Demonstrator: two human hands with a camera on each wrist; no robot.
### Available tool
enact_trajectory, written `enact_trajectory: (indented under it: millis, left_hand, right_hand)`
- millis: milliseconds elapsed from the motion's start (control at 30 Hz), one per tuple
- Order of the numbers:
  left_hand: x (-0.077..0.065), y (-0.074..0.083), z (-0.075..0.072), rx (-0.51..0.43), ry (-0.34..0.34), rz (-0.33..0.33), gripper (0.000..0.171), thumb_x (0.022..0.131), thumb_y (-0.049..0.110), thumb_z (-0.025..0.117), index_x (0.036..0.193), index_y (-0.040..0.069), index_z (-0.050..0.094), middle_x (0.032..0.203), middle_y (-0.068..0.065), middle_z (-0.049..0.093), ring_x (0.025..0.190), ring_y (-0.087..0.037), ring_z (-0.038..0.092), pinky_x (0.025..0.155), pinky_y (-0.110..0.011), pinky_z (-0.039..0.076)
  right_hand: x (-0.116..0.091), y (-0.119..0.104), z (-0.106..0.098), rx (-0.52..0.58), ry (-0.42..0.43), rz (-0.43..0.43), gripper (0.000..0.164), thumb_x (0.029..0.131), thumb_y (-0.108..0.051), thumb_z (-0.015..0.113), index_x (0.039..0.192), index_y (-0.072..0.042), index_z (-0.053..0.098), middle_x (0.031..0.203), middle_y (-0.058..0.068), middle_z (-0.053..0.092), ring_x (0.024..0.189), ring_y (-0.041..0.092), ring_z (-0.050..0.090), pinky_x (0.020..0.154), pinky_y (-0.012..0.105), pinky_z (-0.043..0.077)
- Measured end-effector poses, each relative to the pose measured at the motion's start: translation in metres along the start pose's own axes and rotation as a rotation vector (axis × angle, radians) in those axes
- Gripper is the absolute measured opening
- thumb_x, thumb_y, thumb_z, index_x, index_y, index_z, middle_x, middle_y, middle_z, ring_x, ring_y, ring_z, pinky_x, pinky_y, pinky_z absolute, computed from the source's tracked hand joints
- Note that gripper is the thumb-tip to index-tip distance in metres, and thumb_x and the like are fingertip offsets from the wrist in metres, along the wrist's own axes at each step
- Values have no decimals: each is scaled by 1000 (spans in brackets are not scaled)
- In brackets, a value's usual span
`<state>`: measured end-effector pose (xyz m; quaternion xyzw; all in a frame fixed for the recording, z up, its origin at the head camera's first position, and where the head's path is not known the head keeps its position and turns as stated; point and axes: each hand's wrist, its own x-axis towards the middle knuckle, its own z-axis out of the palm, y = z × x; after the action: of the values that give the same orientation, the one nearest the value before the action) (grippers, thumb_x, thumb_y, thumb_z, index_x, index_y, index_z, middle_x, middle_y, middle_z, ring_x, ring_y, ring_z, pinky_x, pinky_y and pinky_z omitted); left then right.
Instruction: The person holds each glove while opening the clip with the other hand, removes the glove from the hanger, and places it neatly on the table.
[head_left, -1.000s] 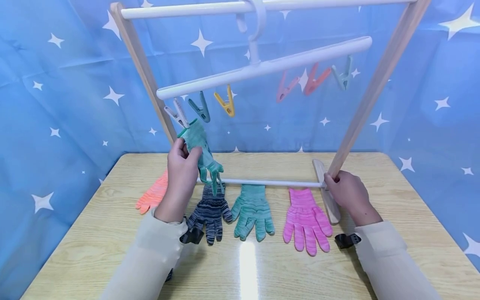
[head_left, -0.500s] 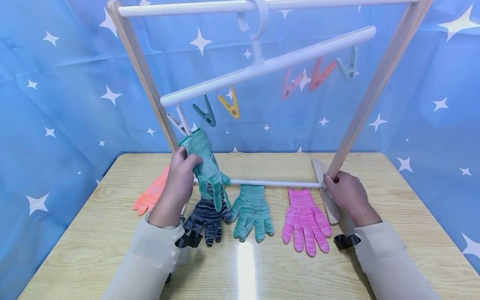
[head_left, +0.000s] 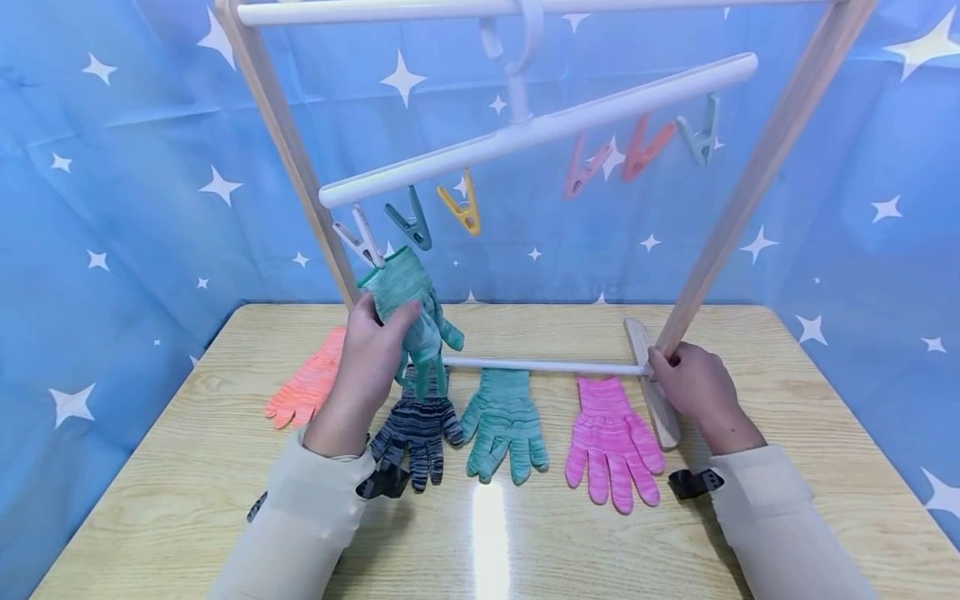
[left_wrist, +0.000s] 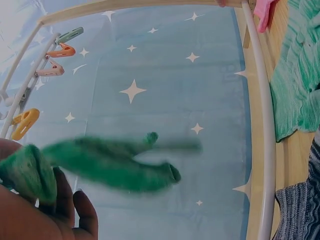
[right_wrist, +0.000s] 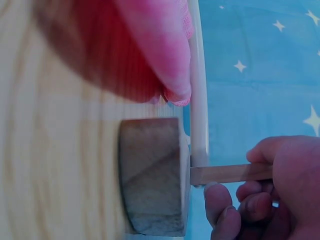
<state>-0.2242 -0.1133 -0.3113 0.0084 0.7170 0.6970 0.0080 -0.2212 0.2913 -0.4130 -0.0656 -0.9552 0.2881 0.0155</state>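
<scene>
My left hand point(head_left: 367, 354) pinches the cuff of a green knit glove point(head_left: 422, 337) between thumb and fingers. A pale clothespin point(head_left: 360, 239) meets the glove's top edge; it hangs from the left end of a white hanger point(head_left: 570, 125). That hanger tilts, its left end low. In the left wrist view the glove's fingers point(left_wrist: 110, 165) dangle blurred past my hand. My right hand point(head_left: 697, 387) grips the wooden post point(head_left: 731, 225) of the rack near its foot. The right wrist view shows thumb and fingers around this post point(right_wrist: 230, 173).
Gloves lie along the rack's lower bar point(head_left: 555, 365): orange point(head_left: 311, 379), dark striped point(head_left: 420, 433), green point(head_left: 507, 429) and pink point(head_left: 611, 442). Several more clothespins hang from the hanger, including a yellow one point(head_left: 462, 204) and a red one point(head_left: 645, 150). A blue starry cloth stands behind.
The hanger's left end with its clothespin and the glove has come down and slightly right overall. The glove has turned and its fingers have swung. My right hand stays on the post.
</scene>
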Motion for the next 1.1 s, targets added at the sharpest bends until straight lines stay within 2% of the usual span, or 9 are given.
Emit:
enact_trajectory:
  millis: [167,300,400,667,733,867,1000,1067,1100]
  left_hand:
    - [-2,1,3,-16,28,-84,87,104,27,48,157,10,-20,166,-5,-22,154,-20,-14,126,-44,4]
    - [-3,0,5,-119,-49,9,63,107,17,35,161,12,4,167,-10,18,154,-20,18,125,-42,19]
    - [-3,-1,7,-174,-105,89,48,107,12,31,155,15,28,148,-9,52,139,-17,47,118,-37,35]
    - [-7,-1,10,-127,-84,165,41,110,30,33,150,22,40,139,6,59,129,-8,55,110,-33,44]
    - [-8,-2,10,-107,-78,180,39,110,35,33,144,22,48,112,6,68,98,-6,66,90,-26,52]
    - [-11,-2,10,-59,-54,153,41,109,40,35,144,21,46,84,8,61,55,-4,47,59,-22,42]
    - [-12,-1,9,-43,-43,101,49,109,38,36,153,18,32,125,5,64,87,-4,58,88,-26,46]
    - [-13,0,8,-26,-15,46,60,108,39,37,159,15,16,154,-1,44,122,-9,52,109,-34,37]
    - [-13,0,9,-28,-7,21,66,108,39,38,161,14,8,163,-2,29,141,-10,36,119,-38,28]
  right_hand:
    - [0,1,-1,-7,-2,-7,59,106,-47,35,101,5,63,59,6,52,47,18,43,40,31,35]
    - [0,1,-2,-11,4,-11,60,106,-48,34,100,4,64,58,6,51,47,18,43,40,32,35]
    - [-1,2,-3,-8,5,-5,60,106,-48,35,103,5,64,59,7,52,47,18,43,40,32,36]
    - [-1,4,-6,-9,8,3,61,105,-49,36,104,5,64,62,8,57,49,19,46,41,33,38]
    - [-1,4,-7,-21,11,1,60,105,-49,36,101,3,64,61,7,56,49,19,46,41,33,38]
    - [-1,4,-7,-42,-7,0,60,105,-51,35,98,1,65,59,5,52,49,18,46,41,33,38]
    - [-1,3,-6,-33,-40,2,63,104,-54,36,102,1,65,61,5,54,49,18,45,42,32,37]
    - [-1,2,-7,-33,-42,-1,65,103,-57,37,103,1,66,64,7,57,50,19,45,44,32,37]
    - [-1,1,-7,-36,-41,-5,66,102,-59,38,103,1,66,66,7,58,51,19,45,45,33,37]
